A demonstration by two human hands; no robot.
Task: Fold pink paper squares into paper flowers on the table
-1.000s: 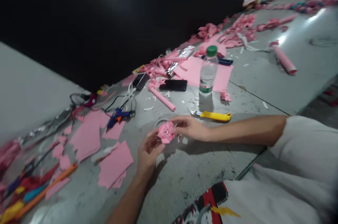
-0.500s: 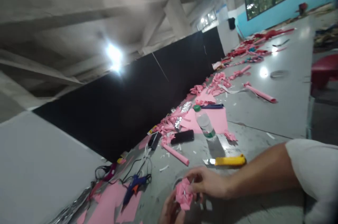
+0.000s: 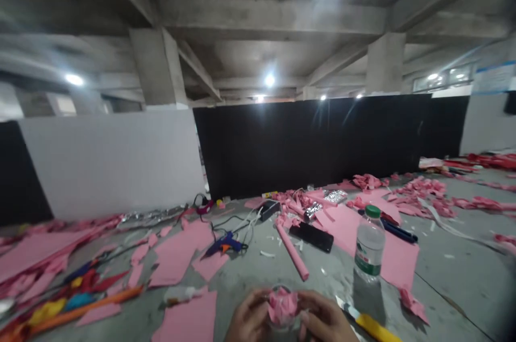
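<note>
Low in the middle of the head view, a crumpled pink paper flower [image 3: 281, 303] sits between my two hands. My left hand [image 3: 249, 316] closes on its left side with curled fingers. On the other side, my right hand [image 3: 324, 319] has its fingers and thumb at the flower's edge. A clear round rim [image 3: 279, 286] shows around and behind the flower; whether it is a cup or a tape roll I cannot tell. Beside my right hand lies a yellow utility knife [image 3: 373, 326], its blade out.
A water bottle [image 3: 370, 245] with a green cap stands right of a black phone [image 3: 312, 236]. A rolled pink paper tube [image 3: 293, 253] lies left of the phone. Farther left are a blue glue gun [image 3: 226, 244] with cables and pink paper sheets [image 3: 183, 253]. A black partition [image 3: 314, 145] runs behind.
My view has levelled and swung left, so more of the left tabletop shows. The pink flower stays between my hands, which are now closer together on both sides of it.
</note>
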